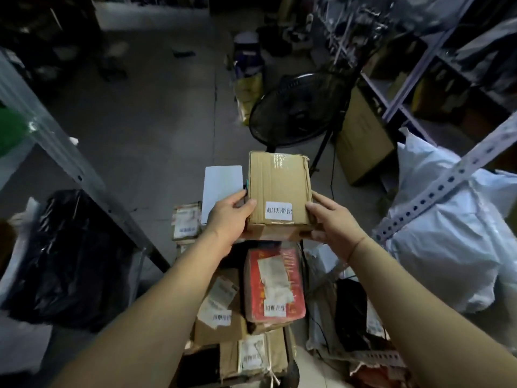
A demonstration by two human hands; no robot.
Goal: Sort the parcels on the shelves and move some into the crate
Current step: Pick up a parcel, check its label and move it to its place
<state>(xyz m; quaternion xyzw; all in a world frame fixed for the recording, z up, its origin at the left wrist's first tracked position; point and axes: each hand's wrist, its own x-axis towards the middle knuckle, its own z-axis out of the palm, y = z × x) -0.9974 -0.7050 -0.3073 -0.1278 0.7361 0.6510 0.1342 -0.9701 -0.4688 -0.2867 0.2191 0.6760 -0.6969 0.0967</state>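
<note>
At frame centre, we held the box [279,191] between left hand [228,217] and right hand [331,222], long axis pointing up-frame.

Dim room, brightest at centre; glare on parcel tape [282,159]; edges dark, soft, bowed by wide-angle lens.

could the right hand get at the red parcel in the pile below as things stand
Probably not yet: the right hand and left hand both grip the brown box, held above the red parcel. Its top lies uncovered, so a freed hand likely could.
</note>
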